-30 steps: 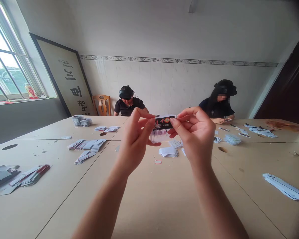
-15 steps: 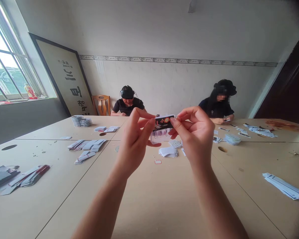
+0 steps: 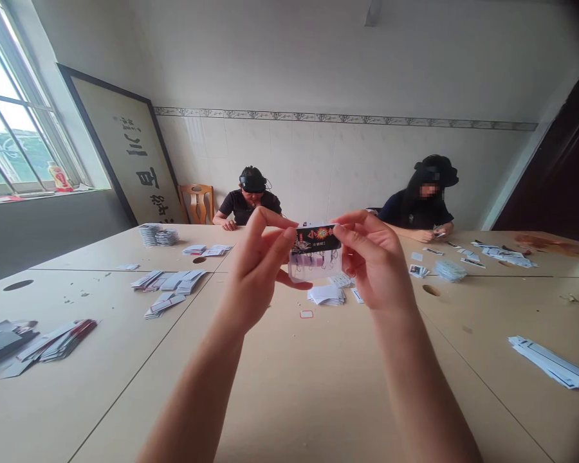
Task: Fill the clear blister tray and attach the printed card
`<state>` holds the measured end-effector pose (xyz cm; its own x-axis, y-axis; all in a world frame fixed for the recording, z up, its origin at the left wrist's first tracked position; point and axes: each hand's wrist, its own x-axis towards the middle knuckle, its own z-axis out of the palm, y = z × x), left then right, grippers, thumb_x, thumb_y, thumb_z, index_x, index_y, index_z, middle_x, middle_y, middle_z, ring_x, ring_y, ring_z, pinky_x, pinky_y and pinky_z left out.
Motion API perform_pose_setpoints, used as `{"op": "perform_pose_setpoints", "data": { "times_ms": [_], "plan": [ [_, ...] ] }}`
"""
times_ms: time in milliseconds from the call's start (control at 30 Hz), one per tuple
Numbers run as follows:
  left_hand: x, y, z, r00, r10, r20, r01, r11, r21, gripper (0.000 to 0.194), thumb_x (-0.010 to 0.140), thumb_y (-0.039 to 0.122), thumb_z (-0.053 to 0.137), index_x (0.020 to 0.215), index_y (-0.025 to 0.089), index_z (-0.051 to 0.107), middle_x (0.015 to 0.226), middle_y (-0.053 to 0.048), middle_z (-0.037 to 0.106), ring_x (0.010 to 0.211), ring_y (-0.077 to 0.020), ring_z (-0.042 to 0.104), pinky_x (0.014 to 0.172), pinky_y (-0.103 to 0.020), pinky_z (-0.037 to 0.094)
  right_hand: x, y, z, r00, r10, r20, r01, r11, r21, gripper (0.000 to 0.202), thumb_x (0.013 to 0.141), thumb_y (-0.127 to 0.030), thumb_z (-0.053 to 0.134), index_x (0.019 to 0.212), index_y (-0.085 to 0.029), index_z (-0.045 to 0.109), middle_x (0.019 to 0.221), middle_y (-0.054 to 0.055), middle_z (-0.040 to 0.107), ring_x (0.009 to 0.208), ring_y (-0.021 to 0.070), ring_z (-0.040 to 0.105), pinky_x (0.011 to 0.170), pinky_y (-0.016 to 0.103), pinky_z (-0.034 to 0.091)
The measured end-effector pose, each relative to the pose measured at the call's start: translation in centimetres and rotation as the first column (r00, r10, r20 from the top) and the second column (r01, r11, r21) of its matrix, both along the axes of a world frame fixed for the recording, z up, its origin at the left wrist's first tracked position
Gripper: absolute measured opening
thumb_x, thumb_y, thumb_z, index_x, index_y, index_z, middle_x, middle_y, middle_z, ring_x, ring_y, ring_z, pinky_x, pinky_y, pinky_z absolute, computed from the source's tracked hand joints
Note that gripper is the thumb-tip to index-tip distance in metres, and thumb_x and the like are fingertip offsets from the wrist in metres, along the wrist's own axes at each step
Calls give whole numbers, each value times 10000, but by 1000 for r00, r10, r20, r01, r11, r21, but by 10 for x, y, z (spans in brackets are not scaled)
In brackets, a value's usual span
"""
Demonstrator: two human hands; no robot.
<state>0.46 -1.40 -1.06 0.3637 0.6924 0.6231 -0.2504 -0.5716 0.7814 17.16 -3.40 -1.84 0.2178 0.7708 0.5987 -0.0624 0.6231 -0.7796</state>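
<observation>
I hold a small clear packet with a black printed header card up in front of me, above the table. My left hand pinches its left end between thumb and fingers. On the other end, my right hand grips the top right corner. Small hooks show through the clear lower part of the packet. Below it on the table lies a low pile of white cards and one small red-edged label.
The wide beige table carries scattered card stacks at left, far left and right. Two people in headsets sit across it, one at centre, one at right. A framed sign leans by the window.
The packet has dropped slightly and turned to face me, showing its clear lower part. My right-hand fingers have shifted along its top edge. The person at centre has raised their head.
</observation>
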Motion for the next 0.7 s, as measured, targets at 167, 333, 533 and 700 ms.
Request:
{"op": "perform_pose_setpoints", "data": {
  "times_ms": [167,333,533,700],
  "plan": [
    [0,1,1,1000,13,-5,-13,999,-29,154,872,360,571,888,233,485,681,38,580,581,-100,626,472,-200,594,-2,5,-3,999,-42,1,42,999,26,217,770,-416,688,799,-218,606,555,-66,467,388,51,402,341,188,299],
    [1,1,1,999,46,-2,-46,999,-19,255,800,353,674,912,236,477,799,19,626,619,-105,650,452,-181,590,-2,3,-1,993,-95,74,89,993,80,222,757,-412,697,805,-208,623,691,-35,547,421,44,441,362,199,356],
    [-4,5,1,999,18,-40,-19,1000,-17,323,761,340,717,941,240,468,882,-8,662,703,-155,689,490,-245,628,10,-2,3,980,-8,198,-11,995,96,247,710,-337,754,910,-224,660,778,-30,571,492,64,518,433,227,457],
    [-8,6,5,997,-12,-74,10,999,-31,335,739,355,734,946,232,501,876,-29,679,710,-191,705,505,-286,635,21,-4,3,958,23,284,-49,995,86,298,729,-356,748,979,-221,658,850,-7,607,529,73,548,462,239,488]
  ]
}}
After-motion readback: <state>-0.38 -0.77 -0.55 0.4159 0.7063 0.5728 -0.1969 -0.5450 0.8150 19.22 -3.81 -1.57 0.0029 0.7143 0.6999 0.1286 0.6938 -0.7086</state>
